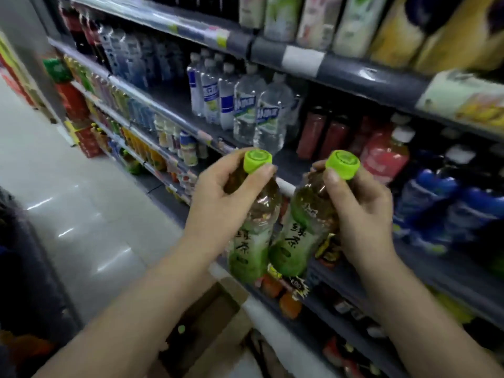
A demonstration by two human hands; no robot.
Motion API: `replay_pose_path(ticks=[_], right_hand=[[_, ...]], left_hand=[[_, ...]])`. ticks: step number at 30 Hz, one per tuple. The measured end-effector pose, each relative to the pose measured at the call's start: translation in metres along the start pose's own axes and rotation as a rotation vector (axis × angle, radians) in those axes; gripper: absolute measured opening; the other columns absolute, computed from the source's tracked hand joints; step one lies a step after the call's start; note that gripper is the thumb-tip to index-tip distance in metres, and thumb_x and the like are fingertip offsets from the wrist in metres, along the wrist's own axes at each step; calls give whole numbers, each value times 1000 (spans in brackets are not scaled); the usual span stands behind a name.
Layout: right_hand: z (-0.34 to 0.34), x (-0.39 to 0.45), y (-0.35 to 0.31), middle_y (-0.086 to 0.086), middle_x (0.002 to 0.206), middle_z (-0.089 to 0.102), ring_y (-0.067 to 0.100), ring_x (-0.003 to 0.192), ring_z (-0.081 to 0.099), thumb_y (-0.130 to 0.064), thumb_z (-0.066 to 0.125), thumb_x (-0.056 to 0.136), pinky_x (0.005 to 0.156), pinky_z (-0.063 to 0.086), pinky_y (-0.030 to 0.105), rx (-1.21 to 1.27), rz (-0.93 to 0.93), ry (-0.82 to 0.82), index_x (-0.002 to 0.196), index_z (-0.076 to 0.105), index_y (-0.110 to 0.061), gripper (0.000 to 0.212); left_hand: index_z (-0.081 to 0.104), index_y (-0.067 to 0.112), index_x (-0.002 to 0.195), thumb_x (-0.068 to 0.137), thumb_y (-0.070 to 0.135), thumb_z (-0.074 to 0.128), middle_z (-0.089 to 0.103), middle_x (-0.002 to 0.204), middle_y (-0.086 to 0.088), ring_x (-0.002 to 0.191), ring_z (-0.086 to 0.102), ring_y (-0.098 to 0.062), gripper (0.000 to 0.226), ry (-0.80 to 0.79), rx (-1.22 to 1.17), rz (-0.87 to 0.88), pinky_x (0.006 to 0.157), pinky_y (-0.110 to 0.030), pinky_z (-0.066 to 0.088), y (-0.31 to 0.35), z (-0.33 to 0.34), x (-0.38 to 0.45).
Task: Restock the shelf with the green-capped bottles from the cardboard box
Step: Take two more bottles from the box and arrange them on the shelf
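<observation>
Two bottles up, shelf gap ahead
Left hand (218, 203) and right hand (360, 211) each pinch a green-capped bottle's neck — set upright, labels out.

Two bare forearms are reaching in sleeveless, the left hand (218, 203) and right hand (360, 211) wearing no gloves, rings or watch.

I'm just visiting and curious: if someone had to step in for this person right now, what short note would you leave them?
Left hand: gripping the left green-capped bottle near its neck.
Right hand: gripping the right green-capped bottle the same way.
Both bottles are held in the air in front of the shelf, not yet set down.
The cardboard box sits open on the floor below; one green cap shows inside.
Left to do: place these two on the shelf, then fetch more from the box.
</observation>
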State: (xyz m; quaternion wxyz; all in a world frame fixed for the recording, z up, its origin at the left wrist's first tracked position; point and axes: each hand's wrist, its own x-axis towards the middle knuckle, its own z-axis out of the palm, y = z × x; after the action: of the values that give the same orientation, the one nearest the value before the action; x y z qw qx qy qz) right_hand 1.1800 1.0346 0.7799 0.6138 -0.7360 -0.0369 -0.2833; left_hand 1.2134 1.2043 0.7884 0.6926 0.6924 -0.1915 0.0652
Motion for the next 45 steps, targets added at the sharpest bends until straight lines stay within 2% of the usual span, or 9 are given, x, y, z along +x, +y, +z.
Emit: replay_pose_path(ticks=[4,11,16,20,25,31,36,39,45], right_hand=[[-55,-31,-25,1,89,68,15,89,63,-39,61,81,83,51,35,-55,13,134,88,70,-29,15],[-164,-88,-56,33,92,58,20,79,58,-46,63,79,73,51,45,-182,77,437,85,67,-11,36],[-241,-124,-63,28,85,59,34,77,59,-44,61,80,73,52,54,-204,106,604,94,66,-3,44],[-301,-144,-58,28,85,59,28,78,60,-41,60,83,72,52,51,-273,99,652,94,65,0,43],[-372,-158,-47,25,92,62,19,81,60,-38,57,85,72,50,33,-394,86,650,94,66,-1,39],[-432,-154,-25,17,91,64,25,88,61,-34,58,87,78,50,39,-464,47,672,93,66,-4,32],[-458,-138,-14,0,95,67,4,90,62,-27,61,89,79,48,18,-488,41,629,96,67,-24,10],[-468,-126,-7,-8,92,69,1,90,64,-29,62,89,79,49,18,-494,44,647,93,65,-32,6],[-476,-111,4,-21,86,65,-9,82,61,-34,60,89,74,47,11,-531,46,723,90,59,-37,3]], left_hand=[[69,36,90,83,35,67,73,90,8,87,68,-6,7,-147,-48,35,77,-25,55,17,54,-14],[69,35,90,82,37,66,72,89,11,86,66,-4,8,-379,-171,66,79,-29,55,43,163,-47],[70,25,97,84,37,66,73,97,4,92,66,-5,18,-496,-218,48,83,-25,52,54,248,-73],[69,32,96,80,43,65,73,98,5,94,66,-8,20,-557,-238,46,85,-30,53,58,317,-91],[70,30,96,81,40,65,74,98,5,95,67,-7,19,-584,-260,61,87,-30,52,58,393,-110],[68,15,101,87,25,65,72,99,1,96,66,-7,17,-573,-294,78,87,-23,52,55,454,-117],[66,24,104,89,31,62,72,103,6,102,64,-4,17,-543,-267,124,94,-28,50,47,487,-110],[64,30,104,88,36,61,71,104,10,104,63,-4,17,-507,-247,149,96,-34,50,41,502,-103],[61,29,105,88,30,63,67,102,15,103,60,3,17,-466,-251,178,93,-14,44,40,523,-96]])
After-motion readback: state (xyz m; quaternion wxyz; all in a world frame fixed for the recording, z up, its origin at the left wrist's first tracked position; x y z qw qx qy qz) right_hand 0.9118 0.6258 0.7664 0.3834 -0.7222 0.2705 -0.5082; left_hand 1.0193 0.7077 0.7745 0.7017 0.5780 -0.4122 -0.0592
